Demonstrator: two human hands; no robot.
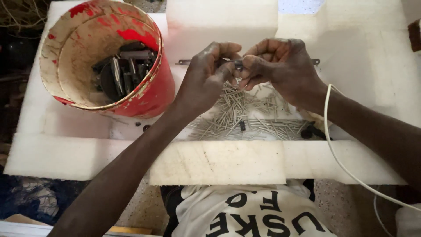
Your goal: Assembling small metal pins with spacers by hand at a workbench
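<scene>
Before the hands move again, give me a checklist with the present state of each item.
1. Left hand and right hand both pinch the thin metal strip: ok.
2. Strip held level above the tray: ok.
3. Pile of small pins lies just below the hands: ok.
4. Red bucket of dark metal parts tilted on the white foam tray: upright not ok.
5. White cable crosses the right forearm: not ok.
6. Pin seated in the strip: cannot tell.

**Metal strip pinched above the pin pile**

Thin grey metal strip (pixel 245 62), level and crosswise, ends poking out left and right past the fingers. Held just above a loose heap of slim silvery pins (pixel 245 118), scattered criss-cross, flat.
</scene>
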